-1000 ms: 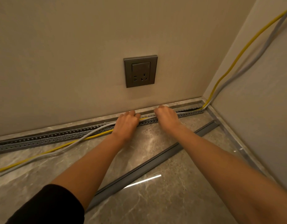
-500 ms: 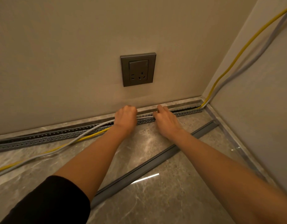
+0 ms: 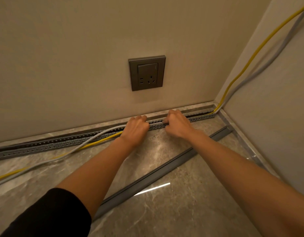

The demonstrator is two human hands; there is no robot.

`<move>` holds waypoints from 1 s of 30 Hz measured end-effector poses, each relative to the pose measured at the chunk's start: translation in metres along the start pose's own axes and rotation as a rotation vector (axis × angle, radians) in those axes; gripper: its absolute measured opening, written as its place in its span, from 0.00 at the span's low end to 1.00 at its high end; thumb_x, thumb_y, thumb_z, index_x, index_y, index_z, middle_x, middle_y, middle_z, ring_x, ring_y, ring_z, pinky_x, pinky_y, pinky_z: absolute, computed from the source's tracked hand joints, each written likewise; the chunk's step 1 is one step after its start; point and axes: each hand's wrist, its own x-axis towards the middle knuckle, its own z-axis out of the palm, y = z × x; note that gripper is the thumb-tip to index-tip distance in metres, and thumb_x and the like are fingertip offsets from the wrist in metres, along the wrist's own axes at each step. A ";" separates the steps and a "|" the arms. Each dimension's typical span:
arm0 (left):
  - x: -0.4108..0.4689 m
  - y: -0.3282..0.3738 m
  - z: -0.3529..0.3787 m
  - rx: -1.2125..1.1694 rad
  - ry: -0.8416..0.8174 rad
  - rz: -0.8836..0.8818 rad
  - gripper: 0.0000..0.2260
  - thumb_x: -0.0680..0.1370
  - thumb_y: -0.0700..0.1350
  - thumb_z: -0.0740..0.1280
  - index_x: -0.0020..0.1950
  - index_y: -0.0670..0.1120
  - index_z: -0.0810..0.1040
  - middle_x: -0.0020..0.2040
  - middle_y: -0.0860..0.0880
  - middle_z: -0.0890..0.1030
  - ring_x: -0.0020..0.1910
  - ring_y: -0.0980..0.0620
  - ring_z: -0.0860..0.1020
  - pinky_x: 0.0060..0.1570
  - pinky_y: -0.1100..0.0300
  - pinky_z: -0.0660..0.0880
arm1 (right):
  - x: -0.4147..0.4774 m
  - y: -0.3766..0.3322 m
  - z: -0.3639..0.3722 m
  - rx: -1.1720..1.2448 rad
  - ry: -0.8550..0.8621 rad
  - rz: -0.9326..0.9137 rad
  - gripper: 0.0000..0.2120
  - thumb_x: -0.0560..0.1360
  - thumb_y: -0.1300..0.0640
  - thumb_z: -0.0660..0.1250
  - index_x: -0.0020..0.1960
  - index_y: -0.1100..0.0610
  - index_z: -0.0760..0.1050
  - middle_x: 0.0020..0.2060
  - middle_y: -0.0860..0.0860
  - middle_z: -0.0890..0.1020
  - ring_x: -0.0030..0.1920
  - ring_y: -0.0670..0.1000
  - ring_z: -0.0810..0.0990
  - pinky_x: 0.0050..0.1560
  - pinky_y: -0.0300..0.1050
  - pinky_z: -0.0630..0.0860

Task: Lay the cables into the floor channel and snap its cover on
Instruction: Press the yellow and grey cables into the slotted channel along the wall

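The floor (image 3: 190, 212) is polished grey-brown stone with pale veining and a bright streak of reflected light; a beige back wall (image 3: 70, 62) meets a beige side wall (image 3: 276, 120) in a corner at the right, and a thin stone strip (image 3: 76, 130) edges the foot of the back wall; a dark grey socket (image 3: 147, 73) sits on the back wall above the hands. The channel (image 3: 53, 144), grey with slotted sides and open on top, lies on the floor tight along the back wall, its long axis running from the left edge to the corner; its cover (image 3: 164, 170), a plain grey strip, lies loose on the floor, set at a slant, its far end toward the corner and its near end toward the person, well apart from the channel at that near end. A yellow cable (image 3: 100, 141) and a grey cable (image 3: 96, 137) come down the side wall, enter the channel at the corner, and leave it left of the hands, trailing over the floor to the left edge. The left hand (image 3: 135, 129) and the right hand (image 3: 177, 124) rest knuckles-up on the channel, near each other but not touching, fingers curled down over it; I cannot tell whether either pinches the cables, since the fingertips are hidden. A black sleeve (image 3: 45, 214) covers the left upper arm.
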 end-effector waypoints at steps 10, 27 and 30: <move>-0.002 -0.012 0.008 -0.259 -0.010 -0.029 0.14 0.79 0.37 0.60 0.62 0.41 0.77 0.61 0.40 0.74 0.62 0.41 0.72 0.57 0.51 0.70 | 0.003 -0.015 -0.012 -0.081 -0.158 0.032 0.17 0.77 0.58 0.60 0.61 0.66 0.76 0.65 0.60 0.71 0.64 0.60 0.70 0.61 0.53 0.71; -0.055 -0.071 0.021 -0.234 0.001 -0.229 0.13 0.79 0.42 0.59 0.62 0.41 0.73 0.61 0.39 0.76 0.60 0.38 0.75 0.56 0.48 0.72 | 0.005 -0.090 0.017 -0.092 0.000 -0.179 0.14 0.78 0.64 0.60 0.63 0.59 0.76 0.60 0.59 0.77 0.61 0.61 0.76 0.59 0.52 0.73; -0.054 -0.073 0.018 -0.169 0.028 -0.173 0.12 0.79 0.37 0.57 0.62 0.40 0.70 0.59 0.38 0.78 0.58 0.37 0.76 0.52 0.46 0.73 | 0.006 -0.090 0.018 -0.108 0.020 -0.151 0.14 0.79 0.63 0.59 0.61 0.59 0.78 0.58 0.58 0.79 0.59 0.60 0.77 0.57 0.52 0.74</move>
